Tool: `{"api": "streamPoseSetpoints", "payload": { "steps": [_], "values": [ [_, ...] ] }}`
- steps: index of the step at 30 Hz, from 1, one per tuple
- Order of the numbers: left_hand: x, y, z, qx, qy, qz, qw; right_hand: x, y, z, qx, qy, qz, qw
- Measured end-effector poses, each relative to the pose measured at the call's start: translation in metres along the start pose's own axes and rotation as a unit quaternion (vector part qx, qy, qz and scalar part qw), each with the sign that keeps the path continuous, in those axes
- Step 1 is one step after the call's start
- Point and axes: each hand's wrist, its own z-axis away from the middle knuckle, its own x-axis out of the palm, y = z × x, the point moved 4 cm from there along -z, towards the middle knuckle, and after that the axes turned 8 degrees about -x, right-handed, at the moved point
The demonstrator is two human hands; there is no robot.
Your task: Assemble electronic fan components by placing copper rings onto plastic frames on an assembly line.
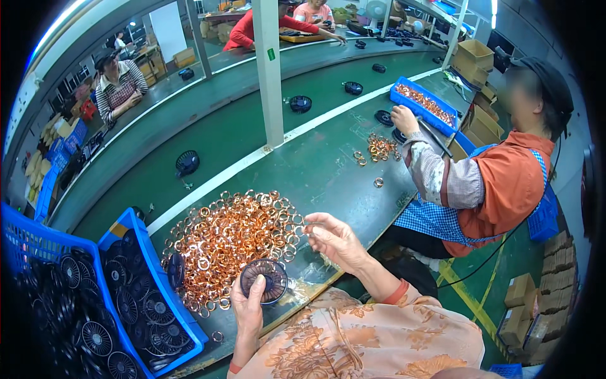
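Two-handed work at a bench (315, 164)

The left hand (247, 312), thumb uppermost, grips a black fan (273, 278) just before the heaped copper rings (230, 230); the right hand (341, 243), apart from it, bends its fingers at their right edge, any pinched ring indistinct; a green label (271, 55) on the post (270, 95) is too small to read

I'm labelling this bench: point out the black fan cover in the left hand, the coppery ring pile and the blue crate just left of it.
Black fan cover (273, 278), head view: its ribbed face.
Coppery ring pile (228, 239), head view: middle of the heap.
Blue crate (191, 316), head view: its right wall.
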Motion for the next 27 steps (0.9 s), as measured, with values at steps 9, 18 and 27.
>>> {"api": "streamPoseSetpoints", "payload": {
  "steps": [9, 18, 27],
  "values": [
    [0.016, 0.031, -0.033, -0.022, 0.001, 0.035, 0.999, 0.02, 0.011, -0.034, 0.02, -0.034, -0.027, 0.999],
    [0.012, 0.022, -0.041, 0.019, 0.018, 0.068, 0.997, 0.03, 0.032, -0.031, 0.033, -0.055, 0.049, 0.997],
    [0.019, 0.023, -0.037, -0.005, 0.005, 0.122, 0.993, 0.031, 0.03, -0.019, 0.014, -0.077, 0.116, 0.99]
  ]
}}
